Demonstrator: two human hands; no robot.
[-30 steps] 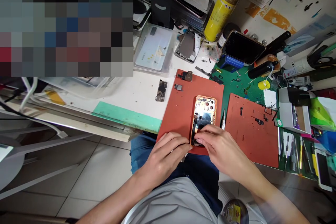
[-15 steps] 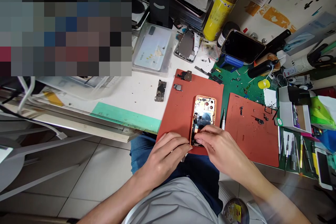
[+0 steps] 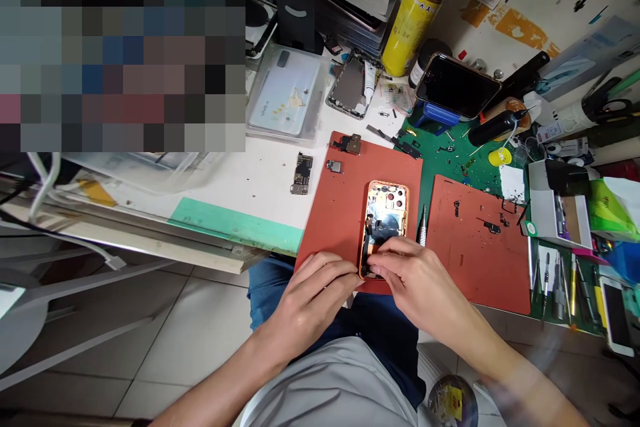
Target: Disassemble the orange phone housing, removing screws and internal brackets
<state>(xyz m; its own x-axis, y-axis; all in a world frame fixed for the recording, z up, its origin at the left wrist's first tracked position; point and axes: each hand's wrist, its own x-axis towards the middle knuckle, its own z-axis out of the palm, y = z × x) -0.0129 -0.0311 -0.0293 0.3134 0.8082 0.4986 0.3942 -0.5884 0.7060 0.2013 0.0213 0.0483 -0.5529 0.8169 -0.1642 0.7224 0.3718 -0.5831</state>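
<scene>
On the worktop [image 3: 240, 177], our orange phone case [image 3: 384, 213] lay open on a red mat [image 3: 330, 227], its main board [image 3: 301, 173] already out; our left hand [image 3: 313, 300] and right hand [image 3: 417, 273] held its low end.

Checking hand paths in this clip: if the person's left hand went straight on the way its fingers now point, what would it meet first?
Most likely the lower left edge of the orange phone housing, right at the left hand's fingertips. The right hand lies just beyond, though depth is hard to judge.
</scene>
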